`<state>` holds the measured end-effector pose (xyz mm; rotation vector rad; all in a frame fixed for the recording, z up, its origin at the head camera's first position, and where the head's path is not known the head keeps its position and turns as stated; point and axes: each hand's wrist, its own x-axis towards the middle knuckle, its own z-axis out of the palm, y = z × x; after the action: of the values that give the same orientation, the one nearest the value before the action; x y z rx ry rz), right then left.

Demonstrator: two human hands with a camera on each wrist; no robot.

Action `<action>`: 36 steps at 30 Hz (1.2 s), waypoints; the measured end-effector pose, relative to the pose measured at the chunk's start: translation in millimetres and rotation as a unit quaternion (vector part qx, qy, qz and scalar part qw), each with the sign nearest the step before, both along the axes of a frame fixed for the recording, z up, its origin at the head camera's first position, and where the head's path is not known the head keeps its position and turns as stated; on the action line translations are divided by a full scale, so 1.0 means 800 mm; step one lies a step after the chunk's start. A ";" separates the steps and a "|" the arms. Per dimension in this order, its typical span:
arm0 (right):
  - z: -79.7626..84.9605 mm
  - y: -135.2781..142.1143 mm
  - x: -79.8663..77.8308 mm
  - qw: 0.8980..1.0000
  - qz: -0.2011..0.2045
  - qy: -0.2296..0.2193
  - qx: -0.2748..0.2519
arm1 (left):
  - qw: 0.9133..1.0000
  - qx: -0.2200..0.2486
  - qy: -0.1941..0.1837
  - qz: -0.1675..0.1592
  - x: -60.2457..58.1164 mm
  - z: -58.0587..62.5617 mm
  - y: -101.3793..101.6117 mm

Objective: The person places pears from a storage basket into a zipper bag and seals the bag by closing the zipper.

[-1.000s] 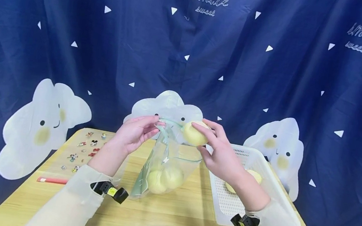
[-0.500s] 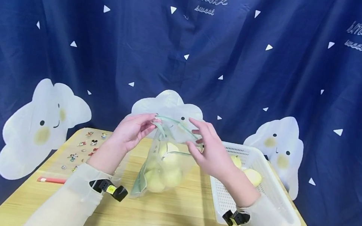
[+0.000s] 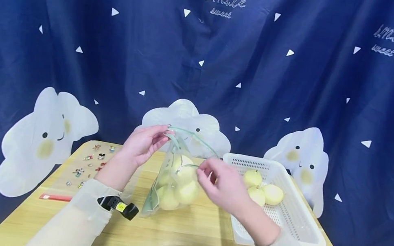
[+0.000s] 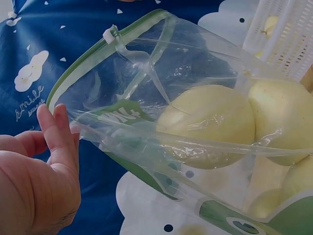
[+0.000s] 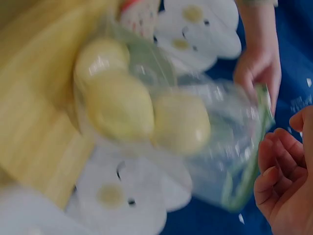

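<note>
A clear slider zip bag point(image 3: 167, 164) with green trim stands on the table, its mouth spread. Several pale yellow pears point(image 4: 208, 122) lie inside, seen through the plastic. My left hand point(image 3: 144, 143) pinches the bag's rim at the upper left between thumb and fingers. In the left wrist view the white slider point(image 4: 110, 34) sits along the green zip strip. My right hand point(image 3: 224, 184) is beside the bag's right edge, fingers loosely curled and holding nothing. The right wrist view has those fingers point(image 5: 281, 169) close to the green rim; whether they touch it is unclear.
At the right a white perforated basket point(image 3: 302, 230) holds more pale yellow pears point(image 3: 272, 194); my right forearm crosses its near left side. A flat clear bag with small cartoon figures point(image 3: 91, 159) and a red strip point(image 3: 56, 197) lies at the left on the wooden table point(image 3: 153, 240).
My right hand let a pear go into the bag, then moved down along the bag's right side with its fingers curling. My left hand stays at the rim.
</note>
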<state>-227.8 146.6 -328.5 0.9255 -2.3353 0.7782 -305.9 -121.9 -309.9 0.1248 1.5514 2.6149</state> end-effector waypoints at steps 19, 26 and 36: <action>-0.025 -0.065 0.005 0.990 -0.127 -0.063 0.022 | 1.000 -0.017 0.003 -0.008 -0.002 -0.010 -0.004; 0.000 -0.032 -0.018 0.984 -0.158 -0.079 -0.008 | 1.000 -0.023 0.006 -0.004 -0.006 -0.009 0.001; 0.056 0.007 -0.069 0.983 -0.178 -0.033 -0.023 | 0.997 -0.051 0.025 0.055 0.004 0.003 0.015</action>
<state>-283.1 152.5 -283.6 0.4482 -2.4332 0.7166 -303.0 -110.2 -307.5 0.0996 1.7529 2.6260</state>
